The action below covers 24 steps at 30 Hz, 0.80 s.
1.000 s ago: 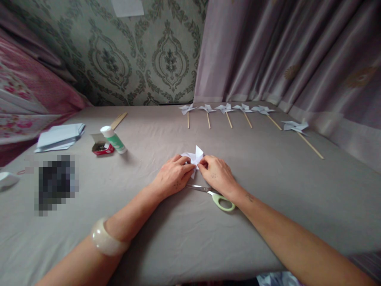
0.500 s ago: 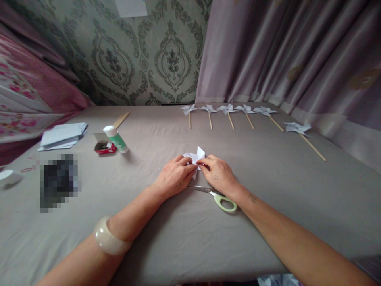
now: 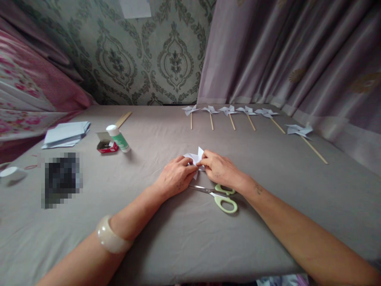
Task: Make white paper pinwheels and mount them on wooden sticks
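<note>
A white paper pinwheel [image 3: 200, 154] lies at the middle of the table between my hands, with folded points sticking up and out. My left hand [image 3: 177, 173] presses on its left side, fingers bent and closed on the paper. From the right, my right hand [image 3: 218, 169] pinches the pinwheel near its centre, where the fingertips hide the detail. Just below the hands rest scissors [image 3: 225, 204] with pale green handles, their blade tips partly under my left hand. No stick shows on this pinwheel.
Several finished pinwheels on sticks [image 3: 228, 111] line the back right. Left of centre stand a glue stick [image 3: 120, 140] and a small red box [image 3: 107, 148], with wooden sticks [image 3: 123, 119] behind. Stacked paper [image 3: 66, 134] and a blurred dark object [image 3: 62, 179] lie at far left.
My right hand has shifted slightly up, and its wrist has lifted off the scissors, so both handles show more. My left hand keeps its hold on the paper. The view has moved slightly.
</note>
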Motion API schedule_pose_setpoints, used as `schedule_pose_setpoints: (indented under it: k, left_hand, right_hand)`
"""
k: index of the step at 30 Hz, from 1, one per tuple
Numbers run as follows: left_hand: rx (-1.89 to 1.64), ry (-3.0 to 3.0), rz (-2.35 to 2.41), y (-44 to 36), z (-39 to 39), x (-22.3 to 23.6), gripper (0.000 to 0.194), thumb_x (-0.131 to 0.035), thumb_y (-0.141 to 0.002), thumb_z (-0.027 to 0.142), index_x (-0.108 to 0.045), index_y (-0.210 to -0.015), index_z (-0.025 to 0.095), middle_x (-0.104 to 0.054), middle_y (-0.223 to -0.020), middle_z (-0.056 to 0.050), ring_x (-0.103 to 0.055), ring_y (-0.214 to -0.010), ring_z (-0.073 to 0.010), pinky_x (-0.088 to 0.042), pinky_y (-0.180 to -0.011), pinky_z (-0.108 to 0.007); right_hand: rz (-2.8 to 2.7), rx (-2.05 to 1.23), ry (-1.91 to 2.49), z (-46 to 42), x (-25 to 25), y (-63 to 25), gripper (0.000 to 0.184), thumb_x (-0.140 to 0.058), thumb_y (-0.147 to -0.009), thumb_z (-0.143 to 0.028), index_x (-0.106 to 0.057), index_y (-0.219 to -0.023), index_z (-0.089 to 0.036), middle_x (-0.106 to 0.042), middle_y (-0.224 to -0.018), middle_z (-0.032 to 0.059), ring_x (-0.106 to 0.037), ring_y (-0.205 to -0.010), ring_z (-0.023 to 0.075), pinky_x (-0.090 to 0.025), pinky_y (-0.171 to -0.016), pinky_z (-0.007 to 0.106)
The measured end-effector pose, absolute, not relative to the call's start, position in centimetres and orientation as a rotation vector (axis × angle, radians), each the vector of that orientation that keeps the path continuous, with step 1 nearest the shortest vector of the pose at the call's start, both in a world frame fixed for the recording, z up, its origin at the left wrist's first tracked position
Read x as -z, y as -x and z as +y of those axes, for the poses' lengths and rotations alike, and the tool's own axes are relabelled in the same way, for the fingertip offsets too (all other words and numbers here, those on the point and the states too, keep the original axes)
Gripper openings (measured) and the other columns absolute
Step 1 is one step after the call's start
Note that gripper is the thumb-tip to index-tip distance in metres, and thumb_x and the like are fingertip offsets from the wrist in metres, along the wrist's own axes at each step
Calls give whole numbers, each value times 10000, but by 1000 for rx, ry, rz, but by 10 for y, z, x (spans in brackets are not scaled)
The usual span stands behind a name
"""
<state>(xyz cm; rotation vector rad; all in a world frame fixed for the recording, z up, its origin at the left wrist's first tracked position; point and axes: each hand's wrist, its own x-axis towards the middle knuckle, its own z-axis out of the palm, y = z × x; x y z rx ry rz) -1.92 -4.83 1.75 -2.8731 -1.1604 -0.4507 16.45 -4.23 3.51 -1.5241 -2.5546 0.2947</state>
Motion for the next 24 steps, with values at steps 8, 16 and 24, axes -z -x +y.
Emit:
schedule_pose_setpoints:
  k: [8,16,24]
  left_hand:
    - [415,2863,-1152,21,-48,-18,285,-413,-928,249,-676,-1032,211,-633,-1008,-76,-550,-923,-191,-479,-831,-329]
    - [433,2865,-1137,22,-47,-16,288,-427,-917,238,-684,-1047,222,-633,-1020,-78,-547,-948,-198,-481,-846,-344]
    - [422,2877,-1149,21,-47,-17,294,-419,-921,237,-685,-1045,217,-632,-990,-81,-546,-937,-201,-480,-845,-349]
  right_hand:
    - [-2492,-309,1554,-47,-33,-162,355,-424,-853,-95,-711,-1017,-224,-618,-1056,80,-577,-988,180,-429,-763,251]
    - [-2224,-374,1567,-43,-23,-168,343,-465,-841,-124,-704,-1068,-219,-639,-1040,49,-594,-926,143,-421,-828,234]
    - [-2304,-318,1559,-50,-24,-168,333,-457,-846,-136,-722,-1023,-230,-633,-1034,47,-584,-929,152,-428,-786,240]
